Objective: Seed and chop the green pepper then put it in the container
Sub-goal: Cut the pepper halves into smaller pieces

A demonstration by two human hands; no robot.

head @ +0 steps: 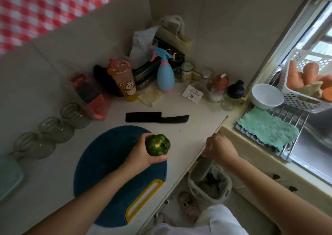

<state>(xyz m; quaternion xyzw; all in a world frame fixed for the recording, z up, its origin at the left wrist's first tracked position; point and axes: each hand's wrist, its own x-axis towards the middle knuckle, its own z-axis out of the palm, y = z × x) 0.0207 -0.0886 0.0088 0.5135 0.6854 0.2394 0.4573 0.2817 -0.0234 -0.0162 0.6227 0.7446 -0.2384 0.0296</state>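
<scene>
Green pepper [158, 145]: likely light, hollow, stiff-walled, with waxy skin that could slip, so best gripped round the body and not at the torn top. It's dark and glossy, with a pale ragged hole at the stem end, facing up. Left hand [142, 155] cups it over the right edge of the blue cutting board [107, 172]. Right hand [218, 147] is past the counter [188, 136] edge, above the floor bin [210, 186]. Its fingers are curled; can't tell if it holds anything. Black knife [156, 117] lies behind the board.

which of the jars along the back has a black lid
The rightmost jar, nearest the white bowl. The orange-red-capped jar and silver-lidded jar stand to its left.
</scene>
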